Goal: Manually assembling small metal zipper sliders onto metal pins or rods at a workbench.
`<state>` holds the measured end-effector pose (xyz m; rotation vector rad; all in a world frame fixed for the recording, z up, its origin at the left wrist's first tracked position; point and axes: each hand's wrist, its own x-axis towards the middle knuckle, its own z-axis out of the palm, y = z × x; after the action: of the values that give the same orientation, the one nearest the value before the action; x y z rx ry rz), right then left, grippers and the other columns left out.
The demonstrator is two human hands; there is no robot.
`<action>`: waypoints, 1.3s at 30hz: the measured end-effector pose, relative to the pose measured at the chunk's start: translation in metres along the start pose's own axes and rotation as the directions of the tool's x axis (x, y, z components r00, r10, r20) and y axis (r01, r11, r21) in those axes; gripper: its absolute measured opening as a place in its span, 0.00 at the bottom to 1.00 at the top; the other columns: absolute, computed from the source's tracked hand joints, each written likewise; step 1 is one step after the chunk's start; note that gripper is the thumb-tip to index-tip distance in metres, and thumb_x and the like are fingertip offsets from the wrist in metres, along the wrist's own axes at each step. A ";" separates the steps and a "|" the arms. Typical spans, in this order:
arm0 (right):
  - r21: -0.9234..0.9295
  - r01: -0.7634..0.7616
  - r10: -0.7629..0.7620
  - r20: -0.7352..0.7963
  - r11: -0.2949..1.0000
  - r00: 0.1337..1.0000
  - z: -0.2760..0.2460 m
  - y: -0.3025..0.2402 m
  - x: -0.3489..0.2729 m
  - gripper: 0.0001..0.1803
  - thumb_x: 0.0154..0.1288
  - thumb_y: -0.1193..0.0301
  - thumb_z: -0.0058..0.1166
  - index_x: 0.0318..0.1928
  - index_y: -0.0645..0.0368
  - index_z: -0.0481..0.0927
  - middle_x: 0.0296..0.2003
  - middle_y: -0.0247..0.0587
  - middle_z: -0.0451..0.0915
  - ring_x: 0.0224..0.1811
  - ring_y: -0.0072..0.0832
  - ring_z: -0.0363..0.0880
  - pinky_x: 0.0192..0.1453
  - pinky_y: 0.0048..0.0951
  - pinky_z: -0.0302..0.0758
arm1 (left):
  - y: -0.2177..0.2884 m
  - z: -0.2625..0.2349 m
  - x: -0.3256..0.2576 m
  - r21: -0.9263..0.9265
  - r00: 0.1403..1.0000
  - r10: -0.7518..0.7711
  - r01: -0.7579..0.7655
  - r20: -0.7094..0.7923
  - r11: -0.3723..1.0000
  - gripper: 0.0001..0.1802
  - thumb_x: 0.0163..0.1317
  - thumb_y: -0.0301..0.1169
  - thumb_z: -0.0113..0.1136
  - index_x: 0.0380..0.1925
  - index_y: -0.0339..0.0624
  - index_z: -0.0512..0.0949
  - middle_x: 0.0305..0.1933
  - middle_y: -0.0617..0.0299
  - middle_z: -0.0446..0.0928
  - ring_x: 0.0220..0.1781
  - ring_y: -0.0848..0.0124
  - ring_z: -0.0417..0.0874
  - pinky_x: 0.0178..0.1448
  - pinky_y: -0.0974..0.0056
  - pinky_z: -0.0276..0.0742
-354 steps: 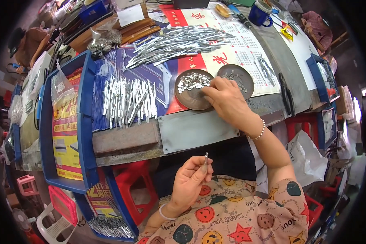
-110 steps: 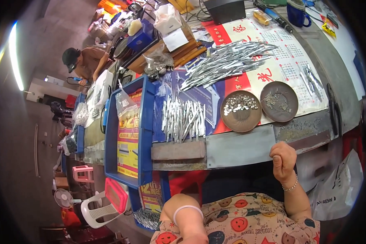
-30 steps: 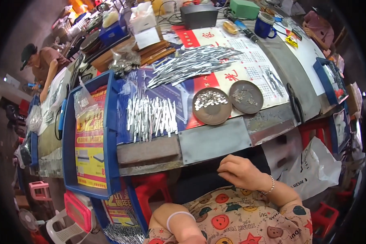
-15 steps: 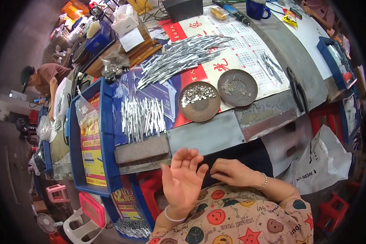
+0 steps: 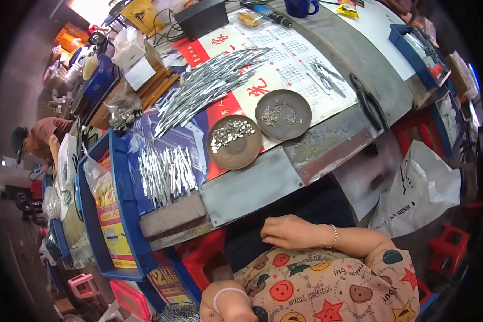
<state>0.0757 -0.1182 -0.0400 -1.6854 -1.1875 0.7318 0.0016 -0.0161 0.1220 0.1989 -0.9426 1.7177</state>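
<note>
My right hand point(image 5: 292, 232) lies over my lap just off the table's front edge, its fingers curled together. Nothing shows in it. At the lower edge of the head view my left hand point(image 5: 235, 308) is mostly cut off below a white bangle; its fingers are hidden. On the table, a brown round dish point(image 5: 235, 155) holds small shiny metal discs. Beside it a second brown dish point(image 5: 284, 129) has small thin metal pieces. Silvery strips point(image 5: 169, 174) lie side by side at the left, and a larger heap of strips point(image 5: 209, 83) spreads behind them. Neither hand touches these.
A blue tray point(image 5: 124, 198) stands left of the strips. Black-handled pliers point(image 5: 367, 102) lie at the right edge, with smaller pliers point(image 5: 324, 78) on the calendar sheet. A white plastic bag point(image 5: 421, 193) hangs at the right. Another person point(image 5: 45, 137) works at the far left.
My left hand, open with its palm up before, has dropped to the lower edge. My right hand stays curled in my lap. The view has turned, shifting the table things left.
</note>
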 end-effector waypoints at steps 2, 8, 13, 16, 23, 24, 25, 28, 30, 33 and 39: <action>-0.043 0.044 -0.044 -0.008 0.998 0.999 0.001 0.001 0.000 0.07 0.63 0.70 0.53 0.37 0.62 0.75 0.33 0.45 0.74 0.36 0.43 0.76 0.39 0.37 0.74 | 0.005 -0.007 -0.004 0.128 0.910 -0.407 0.414 -0.079 0.901 0.06 0.65 0.34 0.53 0.40 0.51 0.74 0.42 0.66 0.70 0.43 0.68 0.70 0.44 0.64 0.68; 0.310 0.034 0.044 -0.241 0.950 0.970 -0.024 -0.030 -0.001 0.06 0.61 0.76 0.55 0.39 0.63 0.77 0.35 0.43 0.77 0.36 0.32 0.78 0.39 0.28 0.74 | 0.038 -0.058 -0.021 0.084 0.013 -0.828 0.996 -0.561 -0.041 0.06 0.63 0.25 0.55 0.34 0.41 0.67 0.31 0.60 0.67 0.30 0.68 0.69 0.36 0.65 0.69; 0.837 0.025 0.244 -0.188 0.546 0.951 -0.030 -0.048 0.004 0.21 0.68 0.70 0.52 0.59 0.63 0.67 0.51 0.36 0.71 0.51 0.21 0.69 0.54 0.23 0.69 | 0.055 -0.081 -0.044 -0.050 -0.143 -0.673 0.987 -0.725 -0.156 0.09 0.64 0.18 0.50 0.42 0.41 0.67 0.41 0.59 0.70 0.41 0.70 0.73 0.49 0.66 0.71; 0.746 0.019 0.197 -0.200 0.666 0.960 -0.020 -0.044 0.010 0.23 0.69 0.69 0.50 0.60 0.63 0.66 0.52 0.38 0.71 0.54 0.22 0.68 0.57 0.25 0.68 | 0.056 -0.086 -0.048 -0.052 -0.155 -0.665 0.984 -0.731 -0.172 0.09 0.63 0.18 0.52 0.42 0.42 0.67 0.41 0.60 0.71 0.43 0.72 0.73 0.49 0.67 0.72; 0.780 -0.027 0.221 -0.143 0.625 0.965 -0.016 -0.049 0.010 0.23 0.71 0.72 0.44 0.64 0.63 0.62 0.55 0.38 0.68 0.58 0.23 0.66 0.63 0.27 0.65 | 0.058 -0.085 -0.052 0.036 -0.068 -0.671 0.990 -0.738 -0.140 0.09 0.63 0.17 0.52 0.39 0.42 0.67 0.38 0.61 0.69 0.41 0.71 0.72 0.50 0.68 0.71; 0.781 -0.030 0.225 -0.142 0.623 0.964 -0.013 -0.049 0.010 0.23 0.71 0.72 0.44 0.64 0.63 0.62 0.55 0.38 0.68 0.58 0.23 0.66 0.63 0.27 0.65 | 0.060 -0.084 -0.053 0.092 -0.026 -0.675 0.986 -0.738 -0.138 0.09 0.62 0.17 0.53 0.38 0.42 0.67 0.37 0.61 0.69 0.41 0.71 0.72 0.50 0.68 0.71; 0.805 -0.021 0.217 -0.134 0.592 0.967 -0.012 -0.049 0.011 0.23 0.71 0.72 0.44 0.64 0.63 0.62 0.56 0.38 0.68 0.59 0.23 0.66 0.63 0.27 0.64 | 0.061 -0.084 -0.054 0.089 -0.027 -0.674 0.986 -0.738 -0.137 0.09 0.62 0.17 0.53 0.38 0.42 0.67 0.37 0.61 0.69 0.41 0.71 0.72 0.50 0.68 0.71; 0.842 -0.003 0.196 -0.122 0.539 0.973 -0.007 -0.045 0.012 0.23 0.72 0.72 0.42 0.64 0.64 0.61 0.56 0.39 0.68 0.60 0.23 0.65 0.64 0.27 0.63 | 0.064 -0.086 -0.057 0.187 0.049 -0.704 0.975 -0.709 -0.120 0.10 0.62 0.16 0.53 0.37 0.42 0.66 0.38 0.61 0.69 0.41 0.71 0.72 0.50 0.68 0.71; 0.856 0.007 0.185 -0.119 0.516 0.975 -0.004 -0.041 0.014 0.22 0.72 0.72 0.41 0.64 0.64 0.61 0.56 0.39 0.68 0.60 0.23 0.65 0.64 0.27 0.62 | 0.064 -0.087 -0.060 0.257 0.103 -0.708 0.960 -0.699 -0.113 0.10 0.62 0.15 0.52 0.37 0.42 0.66 0.39 0.61 0.69 0.41 0.71 0.73 0.50 0.68 0.71; 0.787 0.035 0.148 -0.159 0.615 0.976 0.000 -0.046 0.015 0.22 0.73 0.71 0.37 0.64 0.65 0.61 0.56 0.39 0.68 0.60 0.24 0.65 0.65 0.27 0.62 | 0.065 -0.085 -0.059 0.317 0.150 -0.721 0.943 -0.677 -0.102 0.10 0.62 0.14 0.51 0.36 0.42 0.66 0.40 0.61 0.69 0.41 0.72 0.73 0.50 0.68 0.71; 0.819 0.064 0.231 -0.234 0.571 0.944 0.004 -0.044 0.024 0.21 0.74 0.67 0.38 0.61 0.67 0.64 0.53 0.40 0.71 0.57 0.23 0.67 0.63 0.25 0.63 | 0.062 -0.093 -0.060 0.310 0.143 -0.678 0.942 -0.721 -0.131 0.08 0.64 0.19 0.51 0.39 0.42 0.66 0.37 0.62 0.69 0.39 0.71 0.72 0.50 0.65 0.71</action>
<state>0.0637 -0.0895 -0.0005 -0.9855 -0.3836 0.8518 -0.0001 -0.0026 -0.0038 0.8690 0.3849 0.6085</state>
